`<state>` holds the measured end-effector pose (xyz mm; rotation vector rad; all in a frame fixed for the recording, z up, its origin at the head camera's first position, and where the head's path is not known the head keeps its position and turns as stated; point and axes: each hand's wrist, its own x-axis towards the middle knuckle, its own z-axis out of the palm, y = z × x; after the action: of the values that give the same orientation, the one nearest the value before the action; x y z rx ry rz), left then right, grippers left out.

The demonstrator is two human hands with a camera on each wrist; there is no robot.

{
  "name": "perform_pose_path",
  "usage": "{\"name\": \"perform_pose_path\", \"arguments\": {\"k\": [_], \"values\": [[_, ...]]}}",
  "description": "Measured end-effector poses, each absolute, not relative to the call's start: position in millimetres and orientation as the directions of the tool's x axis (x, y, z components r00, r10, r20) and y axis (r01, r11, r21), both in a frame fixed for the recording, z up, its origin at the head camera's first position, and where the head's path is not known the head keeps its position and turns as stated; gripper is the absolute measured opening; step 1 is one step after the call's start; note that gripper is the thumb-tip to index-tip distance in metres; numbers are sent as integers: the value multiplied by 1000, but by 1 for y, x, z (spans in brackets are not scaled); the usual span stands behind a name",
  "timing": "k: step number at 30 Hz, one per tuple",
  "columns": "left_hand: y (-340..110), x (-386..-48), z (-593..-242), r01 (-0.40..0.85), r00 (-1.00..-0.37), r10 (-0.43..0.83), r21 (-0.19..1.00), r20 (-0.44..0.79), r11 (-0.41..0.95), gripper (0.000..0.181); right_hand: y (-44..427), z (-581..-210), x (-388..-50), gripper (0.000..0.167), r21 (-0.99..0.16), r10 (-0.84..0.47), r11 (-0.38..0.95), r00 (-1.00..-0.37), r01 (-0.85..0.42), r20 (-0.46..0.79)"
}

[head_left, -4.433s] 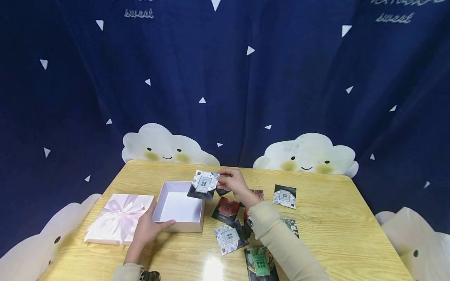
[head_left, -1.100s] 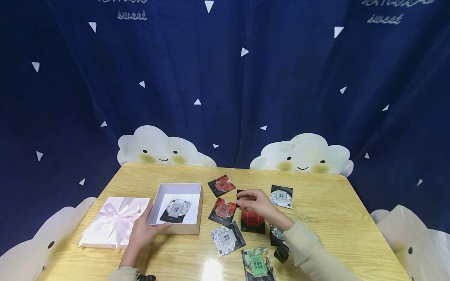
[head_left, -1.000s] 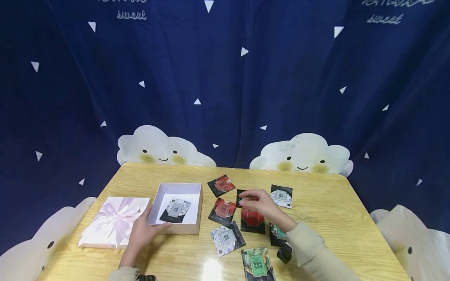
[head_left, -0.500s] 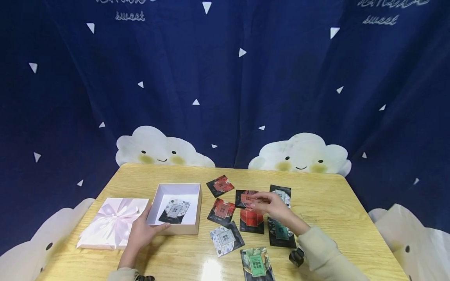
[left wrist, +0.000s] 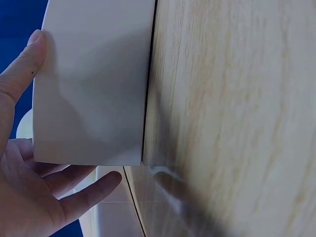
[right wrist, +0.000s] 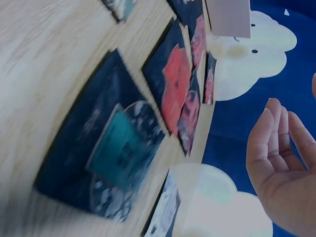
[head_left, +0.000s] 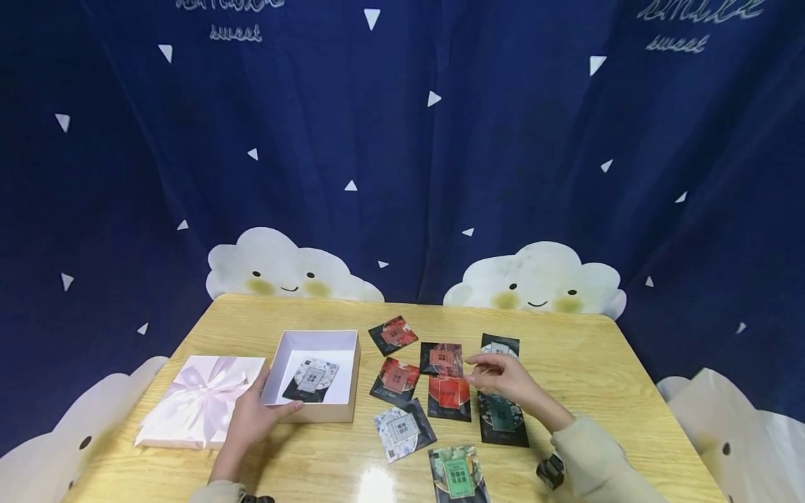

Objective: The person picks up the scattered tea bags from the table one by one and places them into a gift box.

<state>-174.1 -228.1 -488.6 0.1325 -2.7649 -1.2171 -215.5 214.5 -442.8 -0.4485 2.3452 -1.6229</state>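
Note:
My left hand [head_left: 251,416] holds the near left corner of a pale pink gift box [head_left: 322,412], thumb along the front and fingers at the left side. In the left wrist view its thumb touches the rim of the box wall [left wrist: 94,89]. Inside the box lies one white-and-black tea sachet [head_left: 311,379]. My right hand [head_left: 512,384] hovers, fingers loosely bent and holding nothing, between a red sachet [head_left: 449,397] and a dark green-labelled sachet [head_left: 503,419]. It partly hides a white-patterned sachet [head_left: 499,344] behind it.
The box lid [head_left: 201,402] with its ribbon bow lies left of the box. Other sachets lie about the table: red ones [head_left: 394,335] at the back, a white one [head_left: 402,429], and a green one [head_left: 459,475] near the front edge. A curtain hangs behind.
The white-and-black sachet, earlier pinched in my right hand above the box, now lies inside it. My right hand has since moved right over the other sachets. The left hand keeps its hold.

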Motion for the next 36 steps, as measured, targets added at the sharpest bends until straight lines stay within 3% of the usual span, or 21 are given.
{"name": "perform_pose_path", "arguments": {"k": [12, 24, 36], "values": [[-228, -174, -489, -16, -986, -132, 731, 101, 682, 103, 242, -459, -212, 49, -927, -341, 357, -940, -114, -16], [-228, -173, -490, -23, -986, -135, 728, 96, 685, 105, 264, -485, -215, 55, -872, -240, 481, -970, -95, -27], [-228, -174, -492, -20, -985, -139, 731, 103, 683, 105, 281, -508, -218, 63, -840, -323, 530, -944, -115, -74]]}}
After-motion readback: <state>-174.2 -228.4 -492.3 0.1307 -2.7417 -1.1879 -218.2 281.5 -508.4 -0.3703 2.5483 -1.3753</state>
